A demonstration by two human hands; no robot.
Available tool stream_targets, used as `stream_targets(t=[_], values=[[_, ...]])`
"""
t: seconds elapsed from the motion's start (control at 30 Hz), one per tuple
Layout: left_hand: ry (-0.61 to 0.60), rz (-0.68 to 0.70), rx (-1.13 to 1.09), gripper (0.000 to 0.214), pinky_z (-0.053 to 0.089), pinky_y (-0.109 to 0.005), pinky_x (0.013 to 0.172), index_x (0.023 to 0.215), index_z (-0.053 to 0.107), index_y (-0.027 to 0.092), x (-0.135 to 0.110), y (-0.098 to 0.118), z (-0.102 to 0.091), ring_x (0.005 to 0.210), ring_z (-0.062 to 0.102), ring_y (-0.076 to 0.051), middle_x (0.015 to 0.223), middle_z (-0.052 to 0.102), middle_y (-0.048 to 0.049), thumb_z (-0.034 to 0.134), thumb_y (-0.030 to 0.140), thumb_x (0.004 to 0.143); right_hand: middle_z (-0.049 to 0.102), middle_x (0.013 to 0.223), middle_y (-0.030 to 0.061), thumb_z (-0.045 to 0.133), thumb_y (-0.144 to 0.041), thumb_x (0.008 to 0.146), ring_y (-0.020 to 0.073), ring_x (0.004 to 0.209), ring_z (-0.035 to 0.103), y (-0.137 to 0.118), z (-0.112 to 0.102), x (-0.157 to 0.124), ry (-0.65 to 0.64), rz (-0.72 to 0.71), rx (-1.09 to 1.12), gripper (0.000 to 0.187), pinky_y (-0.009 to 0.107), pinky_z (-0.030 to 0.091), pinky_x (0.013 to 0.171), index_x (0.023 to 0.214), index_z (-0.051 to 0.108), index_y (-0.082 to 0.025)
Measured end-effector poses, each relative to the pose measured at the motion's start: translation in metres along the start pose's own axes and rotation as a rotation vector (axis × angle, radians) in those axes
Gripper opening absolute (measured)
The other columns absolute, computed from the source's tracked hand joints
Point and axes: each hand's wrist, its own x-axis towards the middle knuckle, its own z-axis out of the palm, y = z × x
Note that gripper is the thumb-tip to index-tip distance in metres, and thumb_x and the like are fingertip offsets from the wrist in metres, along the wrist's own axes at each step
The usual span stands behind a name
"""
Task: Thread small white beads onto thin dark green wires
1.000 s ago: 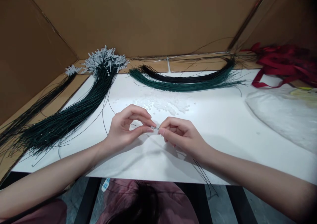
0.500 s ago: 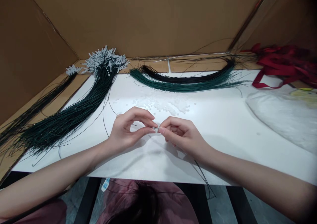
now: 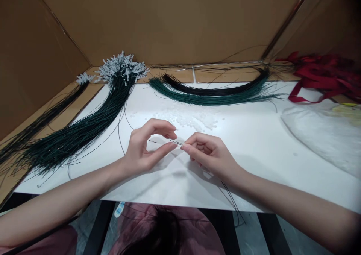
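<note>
My right hand (image 3: 207, 151) pinches a thin dark wire (image 3: 174, 141) between thumb and forefinger; its tip points left, and small pale bits, seemingly beads, show on it by the fingertips. Thin dark wires (image 3: 229, 196) trail out below the right wrist past the table's front edge. Around the wire's tip, my left hand (image 3: 145, 144) is open, thumb and fingers apart. The left thumb is very near the tip; whether it touches I cannot tell. Small white beads (image 3: 194, 117) lie scattered on the white tabletop (image 3: 254, 142) just beyond both hands.
At left lie a large bundle of green wires (image 3: 81, 134) with white-beaded ends (image 3: 121, 69) and a thinner bundle (image 3: 50, 114). Black wires (image 3: 217, 89) and green wires (image 3: 208, 100) lie at the back. Red ribbon (image 3: 318, 78) and a clear plastic bag (image 3: 324, 134) are at right. Cardboard walls (image 3: 169, 22) enclose the table.
My left thumb and forefinger have parted from their pinch at the wire, so its tip now shows between them. My right hand keeps its pinch in nearly the same place.
</note>
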Motion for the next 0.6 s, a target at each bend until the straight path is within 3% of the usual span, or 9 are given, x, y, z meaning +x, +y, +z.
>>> stream_targets(t=[0.3,0.6], values=[[-0.017,-0.007,-0.031,0.035,0.056,-0.026,0.071,0.109,0.058,0.017,0.0007,-0.0016,-0.0009,0.074,0.066,-0.014,0.085,0.064,-0.0029,0.071,0.006,0.078,0.051,0.057,-0.0055,0.064,-0.033,0.087,0.0033,0.044,0.039,-0.0008,0.0,0.0011,-0.006,0.031,-0.012,0.022,0.019,0.026,0.039,0.077,0.061,-0.014],[-0.069,-0.141,-0.028,0.032,0.054,-0.026,0.073,0.109,0.056,0.018,0.0035,-0.0004,-0.0018,0.075,0.066,-0.014,0.081,0.067,-0.0024,0.071,0.013,0.081,0.049,0.059,-0.0043,0.063,-0.035,0.087,0.0057,0.05,0.042,0.0015,0.0,0.0006,-0.007,0.012,-0.059,0.022,0.02,0.029,0.044,0.078,0.061,-0.015]])
